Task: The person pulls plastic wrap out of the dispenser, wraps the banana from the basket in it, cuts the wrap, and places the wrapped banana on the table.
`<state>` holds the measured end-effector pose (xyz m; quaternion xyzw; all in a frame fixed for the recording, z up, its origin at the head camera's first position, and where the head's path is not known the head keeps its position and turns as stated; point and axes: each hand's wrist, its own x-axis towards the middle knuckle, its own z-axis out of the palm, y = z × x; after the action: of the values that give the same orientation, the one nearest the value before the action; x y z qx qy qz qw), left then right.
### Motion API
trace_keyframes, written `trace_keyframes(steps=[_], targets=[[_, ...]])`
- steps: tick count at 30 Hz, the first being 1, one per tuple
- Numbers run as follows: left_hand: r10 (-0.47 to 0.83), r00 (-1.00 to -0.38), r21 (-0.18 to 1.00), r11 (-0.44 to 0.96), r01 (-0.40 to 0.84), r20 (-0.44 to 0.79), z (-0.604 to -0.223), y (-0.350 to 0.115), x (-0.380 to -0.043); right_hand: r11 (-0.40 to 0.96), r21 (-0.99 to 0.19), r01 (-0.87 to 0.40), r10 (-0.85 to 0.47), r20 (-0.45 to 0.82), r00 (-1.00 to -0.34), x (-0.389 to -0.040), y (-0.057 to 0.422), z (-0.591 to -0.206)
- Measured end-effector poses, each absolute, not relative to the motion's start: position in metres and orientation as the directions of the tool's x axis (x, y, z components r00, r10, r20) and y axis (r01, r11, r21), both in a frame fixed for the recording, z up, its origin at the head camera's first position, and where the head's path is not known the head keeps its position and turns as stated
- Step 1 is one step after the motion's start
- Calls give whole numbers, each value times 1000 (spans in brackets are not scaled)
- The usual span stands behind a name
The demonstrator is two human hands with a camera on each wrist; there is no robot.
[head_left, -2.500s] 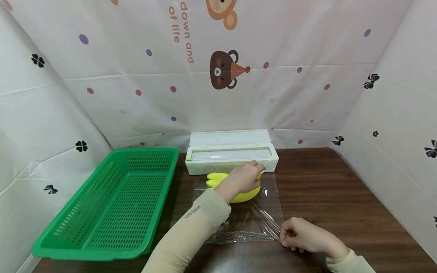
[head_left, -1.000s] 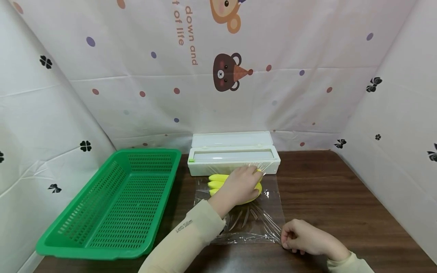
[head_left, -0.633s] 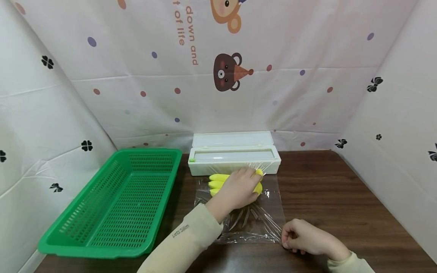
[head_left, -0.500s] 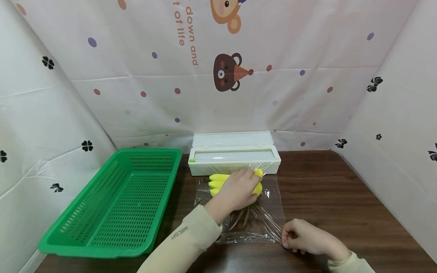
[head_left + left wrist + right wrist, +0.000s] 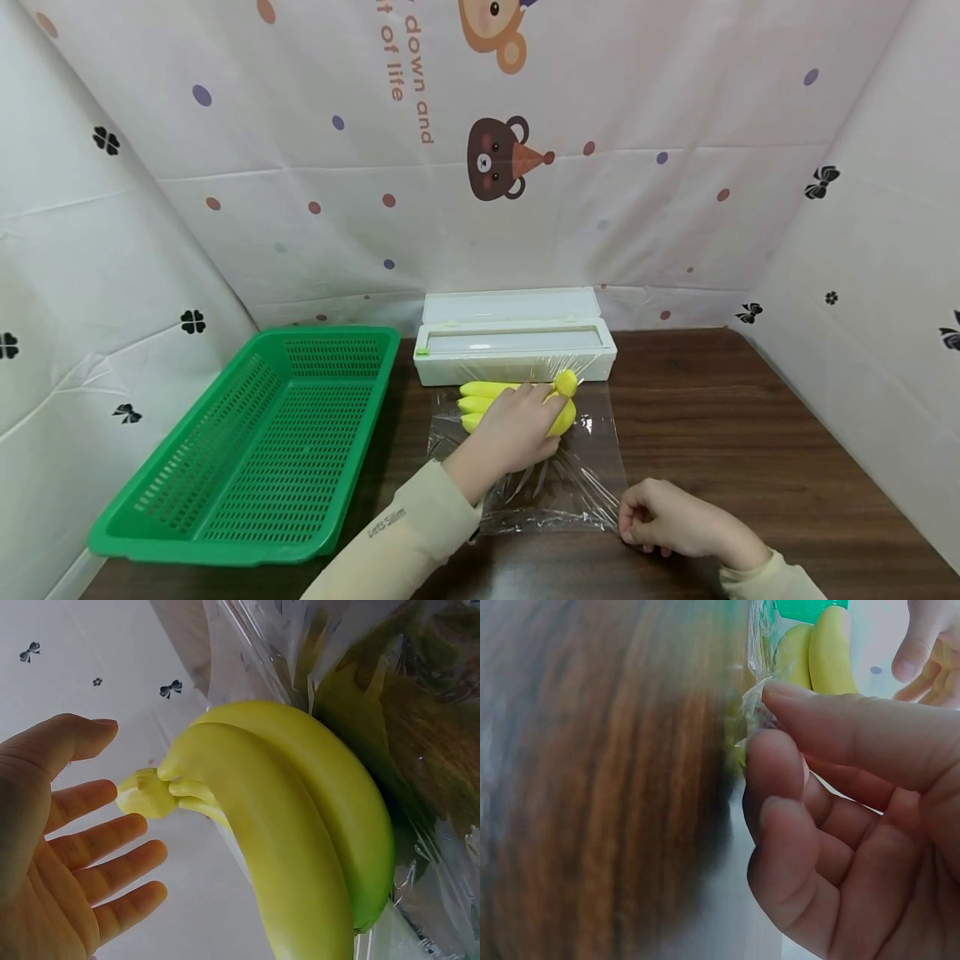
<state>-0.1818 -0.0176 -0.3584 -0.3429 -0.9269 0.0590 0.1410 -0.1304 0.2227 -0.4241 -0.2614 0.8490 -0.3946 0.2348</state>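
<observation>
A bunch of yellow bananas (image 5: 476, 406) lies on a sheet of clear plastic wrap (image 5: 551, 504) drawn out of its white dispenser box (image 5: 517, 368). My left hand (image 5: 517, 427) is over the bunch and hides part of it in the head view. The left wrist view shows that hand's fingers (image 5: 124, 870) spread and loosely bent beside the bananas (image 5: 289, 825), with a gap and nothing held. At the sheet's near right corner my right hand (image 5: 667, 518) pinches the wrap (image 5: 757, 712) between thumb and forefinger.
To the left stands a green plastic basket (image 5: 300, 550) with slotted walls. Behind the bananas the dispenser's lid (image 5: 510, 305) stands up against the patterned cloth backdrop (image 5: 645, 242). Dark wooden tabletop (image 5: 720, 417) stretches to the right.
My left hand has drawn back from the banana stem toward me and a little left, uncovering more of the bunch. The right hand keeps its pinch at the wrap's corner.
</observation>
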Motion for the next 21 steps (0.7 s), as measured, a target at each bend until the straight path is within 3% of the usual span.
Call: trace_keyframes(steps=[21], targets=[[628,-745,-175,778,603,225,-366,-32,-167,543,-799,-259,-631,-185,-753,-130,223,-424]])
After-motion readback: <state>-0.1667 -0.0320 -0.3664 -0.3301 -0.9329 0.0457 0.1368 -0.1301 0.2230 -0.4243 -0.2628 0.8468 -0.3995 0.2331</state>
